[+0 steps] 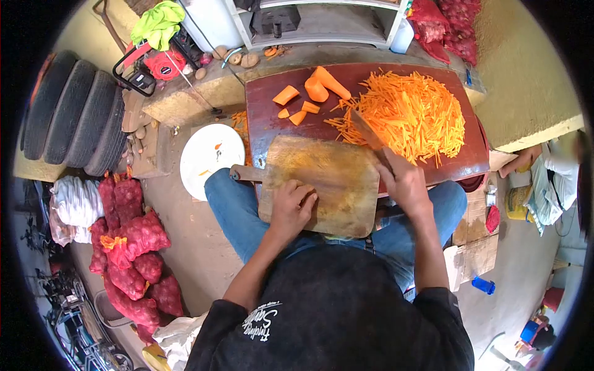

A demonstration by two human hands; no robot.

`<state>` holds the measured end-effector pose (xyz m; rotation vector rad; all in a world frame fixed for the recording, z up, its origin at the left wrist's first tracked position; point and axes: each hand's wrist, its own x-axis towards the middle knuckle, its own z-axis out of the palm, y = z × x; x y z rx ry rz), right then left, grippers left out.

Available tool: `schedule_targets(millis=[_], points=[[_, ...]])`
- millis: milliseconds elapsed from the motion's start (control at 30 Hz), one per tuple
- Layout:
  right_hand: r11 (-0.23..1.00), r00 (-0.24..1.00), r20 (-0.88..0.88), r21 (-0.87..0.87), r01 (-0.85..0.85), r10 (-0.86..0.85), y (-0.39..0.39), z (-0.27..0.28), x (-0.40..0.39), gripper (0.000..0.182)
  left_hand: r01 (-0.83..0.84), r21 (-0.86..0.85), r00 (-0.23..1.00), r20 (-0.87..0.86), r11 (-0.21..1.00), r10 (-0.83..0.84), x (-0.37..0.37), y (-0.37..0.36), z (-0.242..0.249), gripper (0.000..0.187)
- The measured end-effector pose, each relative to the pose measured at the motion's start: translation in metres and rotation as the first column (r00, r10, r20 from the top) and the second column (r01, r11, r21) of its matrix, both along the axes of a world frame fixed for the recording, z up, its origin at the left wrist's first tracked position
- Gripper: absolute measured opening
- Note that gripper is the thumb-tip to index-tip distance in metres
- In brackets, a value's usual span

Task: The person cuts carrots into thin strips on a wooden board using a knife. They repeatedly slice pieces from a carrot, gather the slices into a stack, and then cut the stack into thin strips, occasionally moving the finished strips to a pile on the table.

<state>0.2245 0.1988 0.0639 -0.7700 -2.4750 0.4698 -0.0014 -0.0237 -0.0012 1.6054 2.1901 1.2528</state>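
A worn wooden cutting board point(328, 176) with a handle lies across my lap at the edge of the red-brown table point(272, 117). My left hand point(294, 207) rests on the board with its fingers curled; whether anything is under them is hidden. In my right hand point(405, 185) is a knife point(369, 131), its blade raised past the board's upper right corner, at the edge of the shredded carrot pile point(417, 114). Large carrot pieces point(317, 89) and smaller carrot chunks point(297, 117) lie at the table's upper left.
Left of my knee stands a round white lid or basin point(212, 157) with carrot scraps. Red mesh sacks point(133, 260) and stacked tires point(77, 114) line the left side. A white shelf point(322, 28) is ahead. Another person point(550, 176) is at the right edge.
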Motion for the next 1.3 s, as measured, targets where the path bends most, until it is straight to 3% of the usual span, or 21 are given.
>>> schedule_targets(millis=[33,100,200,300,400,600,767,867,1000,1033,1067,1133,1300], points=[[0.994,0.997,-0.021,0.081,-0.067,0.069,-0.003,-0.003,0.001,0.043,-0.001,0.035,0.998,0.059,0.999,-0.001,0.001,0.005,0.002,0.024],[0.994,0.996,-0.004,0.055,-0.091,0.091,-0.015,-0.009,0.002,0.043,-0.009,0.088,0.984,0.177,0.996,-0.007,0.006,0.017,0.011,0.024],[0.988,0.992,0.007,0.091,-0.128,0.128,-0.026,-0.018,0.007,0.048,0.079,0.215,0.995,-0.081,0.973,-0.063,0.011,0.054,0.047,0.03],[0.984,0.99,0.049,0.12,-0.134,0.129,-0.035,-0.021,0.009,0.052,0.189,0.12,0.965,-0.208,0.975,-0.162,0.011,0.102,0.068,0.039],[0.972,0.992,0.074,0.203,-0.118,0.105,-0.04,-0.021,0.011,0.053,0.176,-0.085,0.896,-0.399,0.981,-0.195,0.005,0.15,0.056,0.045],[0.974,0.994,0.09,0.211,-0.078,0.061,-0.039,-0.046,0.021,0.055,0.097,-0.129,0.807,-0.57,0.987,-0.154,-0.014,0.214,0.028,0.051],[0.983,0.994,0.094,0.169,-0.076,0.06,-0.04,-0.052,0.022,0.054,0.02,-0.064,0.958,-0.285,0.998,-0.038,-0.037,0.188,0.015,0.04],[0.981,0.992,0.062,0.154,-0.116,0.107,-0.041,-0.056,0.017,0.054,-0.061,-0.067,0.971,-0.235,0.996,0.043,-0.059,0.163,0.002,0.039],[0.981,0.989,0.085,0.141,-0.133,0.121,-0.043,-0.054,0.01,0.054,-0.051,-0.066,0.999,-0.01,0.997,0.051,-0.077,0.153,-0.009,0.045],[0.98,0.989,0.088,0.144,-0.134,0.122,-0.044,-0.054,0.01,0.053,0.003,-0.132,0.997,0.073,0.991,0.006,-0.062,0.151,0.014,0.05],[0.98,0.989,0.088,0.148,-0.131,0.119,-0.044,-0.055,0.009,0.053,0.152,-0.122,0.983,0.124,0.981,-0.137,-0.061,0.153,0.004,0.061],[0.979,0.99,0.089,0.159,-0.126,0.113,-0.044,-0.055,0.009,0.053,0.091,-0.227,0.954,-0.258,0.97,-0.15,-0.029,0.149,0.023,0.068],[0.98,0.988,0.104,0.152,-0.125,0.11,-0.044,-0.057,0.011,0.053,-0.005,-0.139,0.891,-0.451,0.99,-0.058,-0.046,0.178,-0.007,0.051]])
